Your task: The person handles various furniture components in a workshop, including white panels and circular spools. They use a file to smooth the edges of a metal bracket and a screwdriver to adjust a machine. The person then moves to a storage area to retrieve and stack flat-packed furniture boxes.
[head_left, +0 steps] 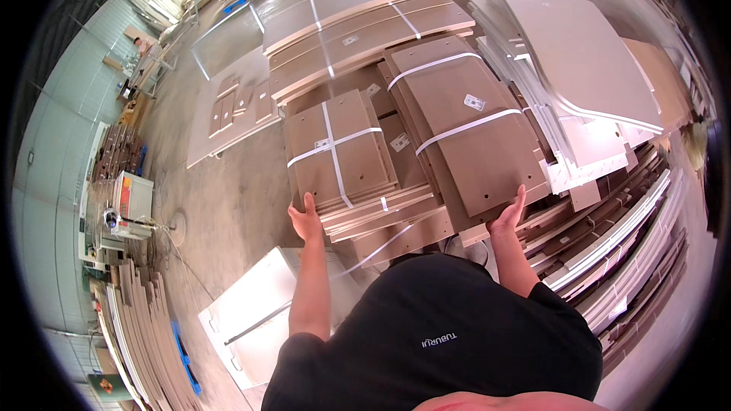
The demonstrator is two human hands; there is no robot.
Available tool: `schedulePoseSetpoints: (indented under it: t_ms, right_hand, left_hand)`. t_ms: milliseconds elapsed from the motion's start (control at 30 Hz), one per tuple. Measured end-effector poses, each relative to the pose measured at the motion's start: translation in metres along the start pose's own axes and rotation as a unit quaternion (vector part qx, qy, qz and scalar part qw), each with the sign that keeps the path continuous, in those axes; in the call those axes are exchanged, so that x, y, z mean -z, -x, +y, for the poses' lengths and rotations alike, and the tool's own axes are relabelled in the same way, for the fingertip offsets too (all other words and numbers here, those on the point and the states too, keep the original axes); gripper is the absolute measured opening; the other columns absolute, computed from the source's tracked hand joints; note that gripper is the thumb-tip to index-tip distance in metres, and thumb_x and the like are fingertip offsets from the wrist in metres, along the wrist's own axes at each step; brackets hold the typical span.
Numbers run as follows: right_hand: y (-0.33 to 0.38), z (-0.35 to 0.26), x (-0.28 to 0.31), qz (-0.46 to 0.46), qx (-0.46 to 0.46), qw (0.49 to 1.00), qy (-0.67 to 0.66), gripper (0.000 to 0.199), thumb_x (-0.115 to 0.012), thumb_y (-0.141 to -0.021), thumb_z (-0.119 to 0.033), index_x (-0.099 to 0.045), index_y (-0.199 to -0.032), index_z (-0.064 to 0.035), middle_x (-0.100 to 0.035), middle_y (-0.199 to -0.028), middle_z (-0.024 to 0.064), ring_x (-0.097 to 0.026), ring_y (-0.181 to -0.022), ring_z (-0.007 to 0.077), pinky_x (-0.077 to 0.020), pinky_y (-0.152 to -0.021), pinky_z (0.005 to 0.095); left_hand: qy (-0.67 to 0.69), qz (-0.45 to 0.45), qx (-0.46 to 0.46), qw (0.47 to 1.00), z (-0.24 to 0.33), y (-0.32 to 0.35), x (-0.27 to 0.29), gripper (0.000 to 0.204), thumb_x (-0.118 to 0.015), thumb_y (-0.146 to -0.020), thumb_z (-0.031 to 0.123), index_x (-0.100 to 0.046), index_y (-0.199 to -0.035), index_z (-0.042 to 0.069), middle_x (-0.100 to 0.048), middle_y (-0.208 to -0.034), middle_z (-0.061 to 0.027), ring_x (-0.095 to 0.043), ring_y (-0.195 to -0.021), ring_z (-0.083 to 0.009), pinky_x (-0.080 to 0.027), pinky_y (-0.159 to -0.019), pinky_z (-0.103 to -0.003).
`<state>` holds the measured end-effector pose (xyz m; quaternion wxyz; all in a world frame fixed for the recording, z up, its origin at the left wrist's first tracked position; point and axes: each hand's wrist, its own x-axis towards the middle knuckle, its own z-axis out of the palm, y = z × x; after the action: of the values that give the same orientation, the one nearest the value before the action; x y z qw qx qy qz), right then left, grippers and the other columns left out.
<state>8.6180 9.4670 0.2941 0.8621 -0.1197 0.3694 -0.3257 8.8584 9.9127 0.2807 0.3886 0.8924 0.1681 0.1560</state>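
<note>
A small bundle of brown boards (339, 148), tied crosswise with white straps, lies on a tall stack of strapped panels. My left hand (307, 221) grips the near left corner of the stack just under that bundle. My right hand (509, 215) holds the near edge of a larger brown strapped bundle (468, 125) to the right, thumb on top. Both forearms reach up from my black shirt at the lower edge.
More strapped panel bundles (358, 19) lie further back. Pale sheets (579, 61) lean over the stack's right side, with layered board edges (624, 243) below. A white panel (251, 312) rests on the concrete floor at lower left. Stacked boards (145, 335) and a machine (126, 209) stand far left.
</note>
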Motion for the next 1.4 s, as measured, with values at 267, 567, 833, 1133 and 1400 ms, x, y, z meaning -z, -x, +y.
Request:
schedulePoseSetpoints:
  t_ms: [267,567,833,1133,1400]
  right_hand:
    - [-0.019,0.003,0.004,0.055,0.005,0.998,-0.010,0.087,-0.074,-0.083,-0.065,-0.049,-0.150,-0.0137,-0.055,-0.148,0.0083,-0.051,-0.135,0.0344,-0.0398,-0.114,0.0544]
    - [-0.008,0.007,0.055,0.096,0.029,0.995,0.010,0.086,-0.061,-0.088,-0.073,-0.050,-0.148,-0.0117,-0.057,-0.146,0.0070,-0.050,-0.136,0.0296,-0.0364,-0.116,0.0503]
    - [-0.012,0.008,0.017,0.008,0.025,1.000,0.010,0.092,-0.052,-0.089,-0.078,-0.040,-0.157,-0.0168,-0.045,-0.157,0.0068,-0.041,-0.142,0.0329,-0.0327,-0.118,0.0532]
    - [0.026,0.040,0.185,-0.028,-0.154,0.963,0.220,0.065,-0.053,-0.094,-0.072,-0.065,-0.122,-0.0142,-0.070,-0.113,0.0030,-0.059,-0.090,0.0183,-0.0455,-0.081,0.0351]
    - [0.064,0.124,0.293,-0.302,-0.189,0.611,0.707,0.031,-0.064,-0.101,-0.027,-0.067,-0.123,-0.0059,-0.075,-0.098,0.0090,-0.067,-0.076,0.0156,-0.0523,-0.064,0.0308]
  left_hand:
    - [0.032,0.033,-0.029,0.999,0.001,0.008,-0.011,0.088,-0.058,-0.094,0.071,-0.050,-0.138,-0.005,-0.061,-0.132,-0.0315,-0.060,-0.121,-0.0485,-0.049,-0.101,-0.051]
    - [0.109,0.036,-0.044,0.992,-0.048,0.043,0.007,0.062,-0.056,-0.107,0.042,-0.043,-0.143,-0.007,-0.049,-0.144,-0.0281,-0.055,-0.129,-0.0388,-0.048,-0.105,-0.047]
    - [0.172,-0.365,0.024,0.915,-0.104,0.208,0.020,0.031,-0.057,-0.107,0.024,-0.060,-0.129,0.002,-0.069,-0.113,-0.0123,-0.067,-0.103,-0.0209,-0.052,-0.093,-0.034]
    - [0.053,-0.549,0.095,0.829,-0.144,0.329,0.116,0.036,-0.065,-0.099,0.031,-0.066,-0.126,0.007,-0.077,-0.106,-0.0119,-0.073,-0.099,-0.0242,-0.056,-0.088,-0.036]
    - [0.054,-0.317,0.265,0.909,-0.304,0.399,0.222,0.037,-0.061,-0.098,0.032,-0.069,-0.124,0.008,-0.077,-0.106,-0.0150,-0.075,-0.097,-0.0270,-0.056,-0.088,-0.038]
